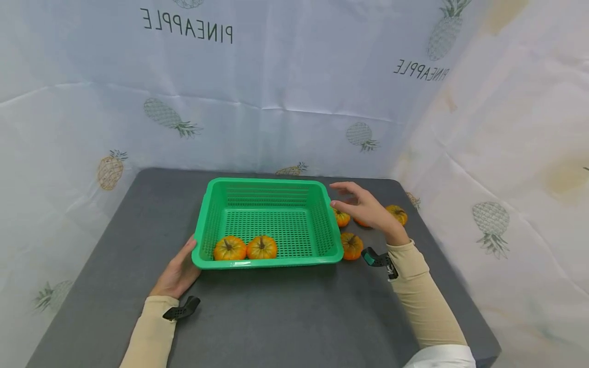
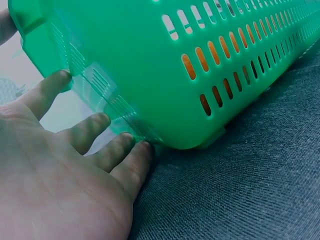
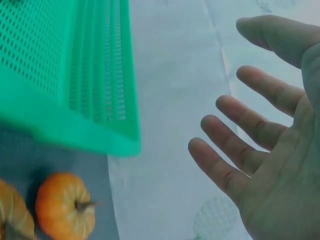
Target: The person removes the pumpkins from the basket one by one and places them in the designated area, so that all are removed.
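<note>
A green plastic basket (image 1: 267, 263) with slotted walls stands on the dark table, two small orange pumpkins (image 1: 229, 248) inside it along the near wall. At its left end, my left hand (image 1: 178, 273) touches the outside; in the left wrist view its spread fingers (image 2: 132, 167) lie against the end wall. My right hand (image 1: 365, 207) hovers beside the basket's right end, over more pumpkins. The right wrist view shows its fingers (image 3: 235, 140) spread and holding nothing. One pumpkin (image 1: 352, 246) lies close outside the basket's right wall.
Another pumpkin (image 1: 397, 214) sits farther right, behind the right wrist, and others are partly hidden under the right hand. The grey table (image 1: 276, 317) reaches a white pineapple-print cloth (image 1: 285, 66) hanging at the back and sides.
</note>
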Available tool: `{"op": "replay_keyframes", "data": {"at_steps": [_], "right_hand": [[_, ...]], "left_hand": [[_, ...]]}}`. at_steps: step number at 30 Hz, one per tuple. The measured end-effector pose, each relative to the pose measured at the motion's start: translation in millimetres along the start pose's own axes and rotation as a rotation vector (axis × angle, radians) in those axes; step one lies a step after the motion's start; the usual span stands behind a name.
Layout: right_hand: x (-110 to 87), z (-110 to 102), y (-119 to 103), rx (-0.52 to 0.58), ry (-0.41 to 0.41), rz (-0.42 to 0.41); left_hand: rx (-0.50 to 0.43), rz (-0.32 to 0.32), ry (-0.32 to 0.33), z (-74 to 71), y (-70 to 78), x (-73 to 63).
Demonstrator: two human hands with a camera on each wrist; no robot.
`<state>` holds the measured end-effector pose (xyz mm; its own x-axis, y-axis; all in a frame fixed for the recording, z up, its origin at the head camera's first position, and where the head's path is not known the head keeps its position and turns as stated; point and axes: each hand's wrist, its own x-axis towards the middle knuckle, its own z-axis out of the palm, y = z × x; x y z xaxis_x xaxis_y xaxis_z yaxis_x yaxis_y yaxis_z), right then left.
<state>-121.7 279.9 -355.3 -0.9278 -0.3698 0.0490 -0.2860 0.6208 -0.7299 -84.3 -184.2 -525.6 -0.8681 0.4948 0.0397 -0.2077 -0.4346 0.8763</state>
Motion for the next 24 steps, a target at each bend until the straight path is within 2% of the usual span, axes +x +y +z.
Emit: {"op": "replay_keyframes", "data": {"at_steps": [12, 18, 24], "right_hand": [[24.1, 17, -16, 0.027, -0.055, -0.035], [38.0, 28, -30, 0.006, -0.100, -0.065], [48.5, 42, -37, 0.019, -0.150, -0.090]], "left_hand": [[0.003, -0.012, 0.028, 0.7, -2.4, 3.4], [0.015, -0.010, 0.009, -2.4, 1.3, 1.2], [0.018, -0.022, 0.031, -3.3, 3.5, 1.6]]}}
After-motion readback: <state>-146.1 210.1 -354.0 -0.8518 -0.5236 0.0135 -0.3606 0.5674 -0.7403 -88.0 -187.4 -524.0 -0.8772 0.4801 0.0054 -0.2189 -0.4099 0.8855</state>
